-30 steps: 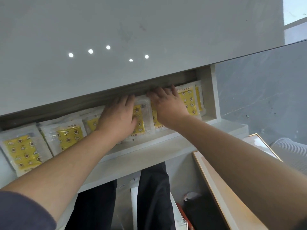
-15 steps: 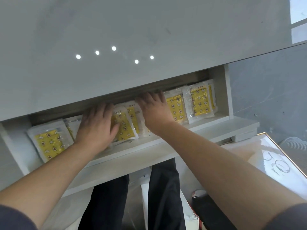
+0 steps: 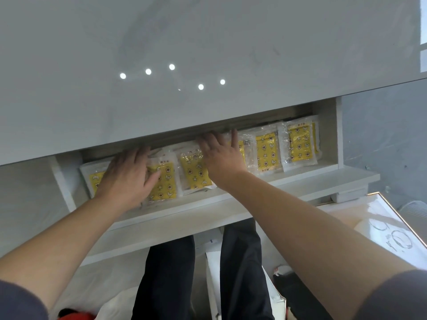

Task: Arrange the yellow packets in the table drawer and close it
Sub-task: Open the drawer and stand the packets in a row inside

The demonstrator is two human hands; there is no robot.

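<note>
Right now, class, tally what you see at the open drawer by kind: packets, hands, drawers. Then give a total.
Yellow-printed clear plastic packets: 6 showing; overlaps may hide more
Bare hands: 2, left hand and right hand
Open white table drawer: 1
Total: 9

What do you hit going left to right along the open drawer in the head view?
leftmost packet → left hand → packet under its thumb → crinkled packet → right hand → next-to-last packet → rightmost packet
</note>
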